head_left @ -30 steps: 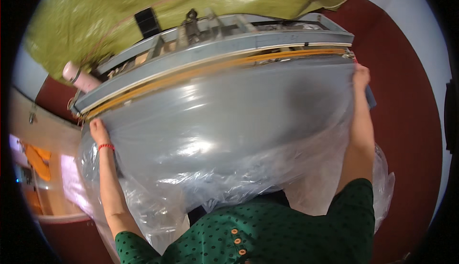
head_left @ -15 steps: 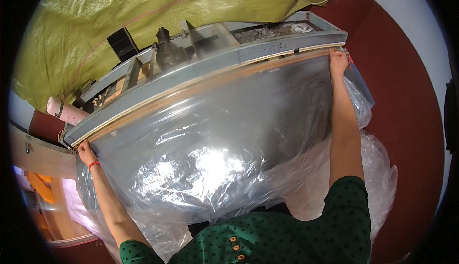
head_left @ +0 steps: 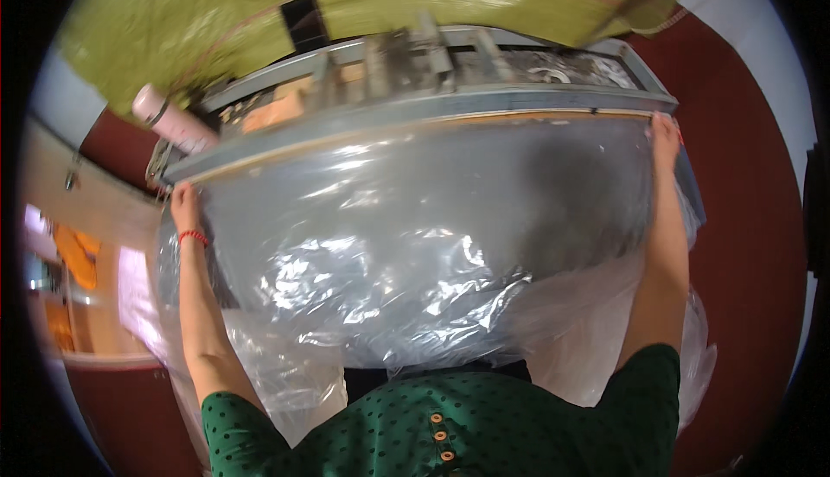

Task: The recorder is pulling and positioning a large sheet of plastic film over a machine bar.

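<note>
A wide sheet of clear plastic film [head_left: 415, 244] lies stretched over a grey machine table [head_left: 432, 105] in front of me, crumpled and hanging loose toward my body. My left hand [head_left: 184, 205] grips the film's far left corner by the table's left end; a red band circles that wrist. My right hand [head_left: 664, 136] grips the far right corner by the table's right end. Both arms are stretched out. The film's far edge lies along a long grey bar with a tan strip [head_left: 389, 136].
A yellow-green tarp [head_left: 259, 10] hangs behind the machine. A pink bottle [head_left: 169, 118] lies at the machine's left end, and metal parts [head_left: 415, 54] sit on its top. Dark red floor [head_left: 752, 244] is to the right, a beige bench [head_left: 78, 270] to the left.
Both hands kept hold of the film's corners and moved it along the bar. The view swung, so the bar now runs more level across the picture.
</note>
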